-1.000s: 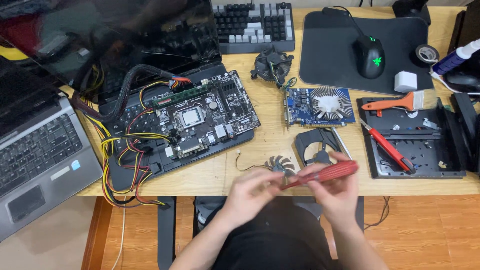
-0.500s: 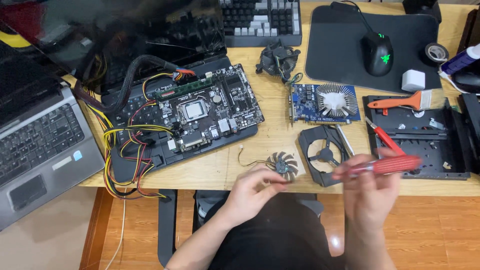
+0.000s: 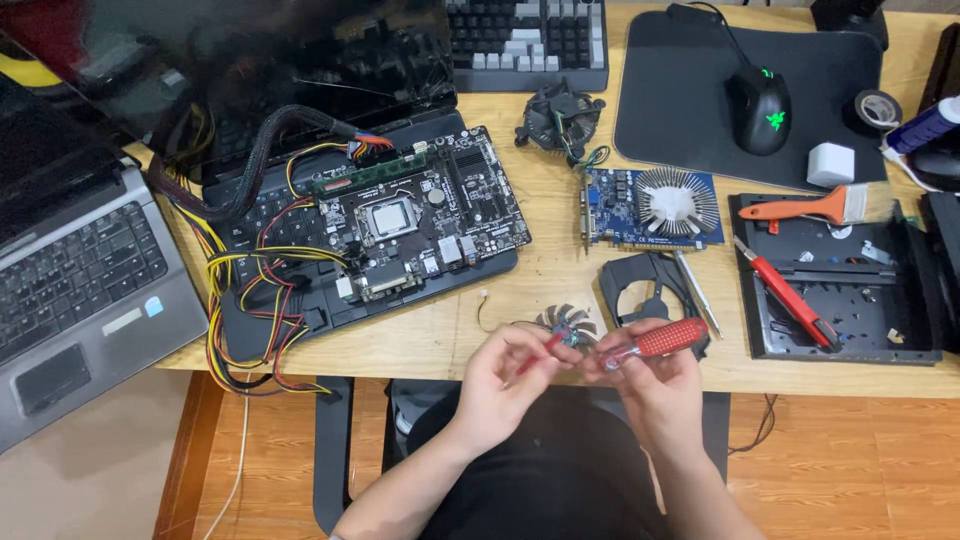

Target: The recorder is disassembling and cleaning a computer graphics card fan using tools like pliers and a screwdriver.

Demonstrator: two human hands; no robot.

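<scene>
My right hand [image 3: 655, 390] grips a screwdriver with a clear red handle [image 3: 662, 338] just past the desk's front edge. My left hand [image 3: 500, 385] pinches a thin red rod [image 3: 542, 352] that points toward the screwdriver's front end; whether the two join is hidden by my fingers. A small bare fan [image 3: 566, 324] with a thin wire lies on the desk right behind my fingertips, partly covered by them. A black fan shroud [image 3: 640, 283] rests just beyond it, with a slim silver screwdriver [image 3: 697, 292] beside it.
A blue graphics card [image 3: 650, 205], a motherboard [image 3: 400, 220] with yellow and red cables, a laptop [image 3: 80, 270], a keyboard [image 3: 530, 40], a cooler fan [image 3: 560, 115], a mouse [image 3: 758, 95] on its pad, and a black tray [image 3: 850, 340] holding an orange brush [image 3: 810, 208] and a red screwdriver [image 3: 785, 295].
My right hand has brought the red screwdriver down and left to meet my left hand. My left hand has taken hold of the thin red rod near the fan.
</scene>
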